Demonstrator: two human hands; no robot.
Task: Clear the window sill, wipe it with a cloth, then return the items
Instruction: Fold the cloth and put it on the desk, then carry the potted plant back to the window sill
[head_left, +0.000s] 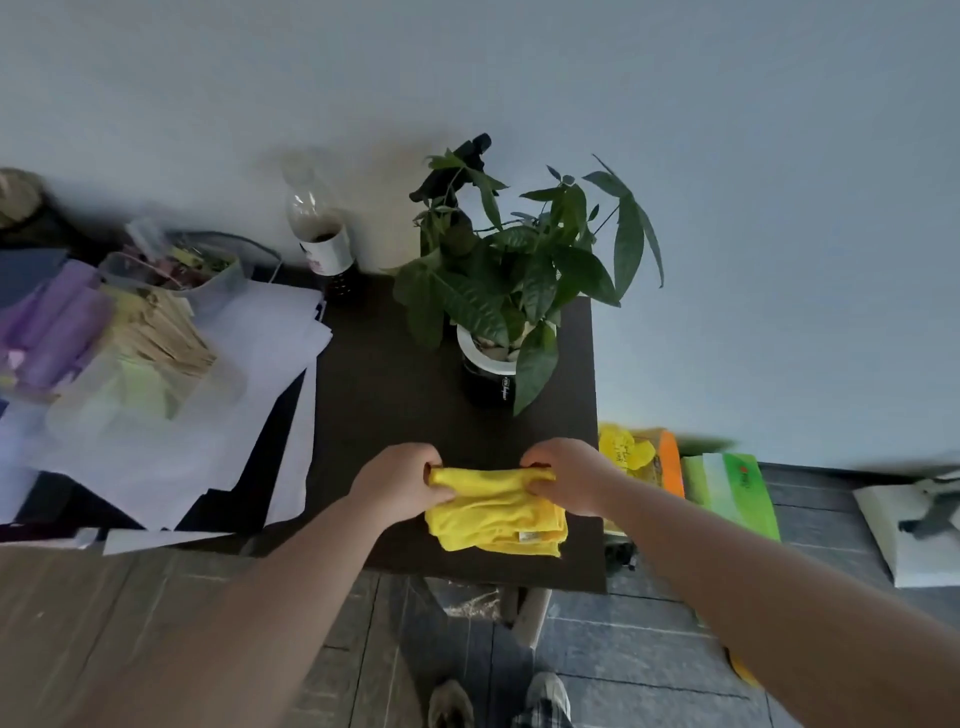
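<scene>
A folded yellow cloth lies near the front edge of a dark brown table. My left hand pinches the cloth's far left corner and my right hand pinches its far right corner, both lifting the top fold slightly. Behind the cloth stands a potted plant with broad green leaves in a white and black pot. A plastic bottle with a little dark liquid stands at the table's back left corner against the wall.
White paper sheets, purple and yellowish paper stacks and a clear bag with scraps cover the left side. Green and orange packages and yellow notes lie to the right of the table. A white board lies on the tiled floor at far right.
</scene>
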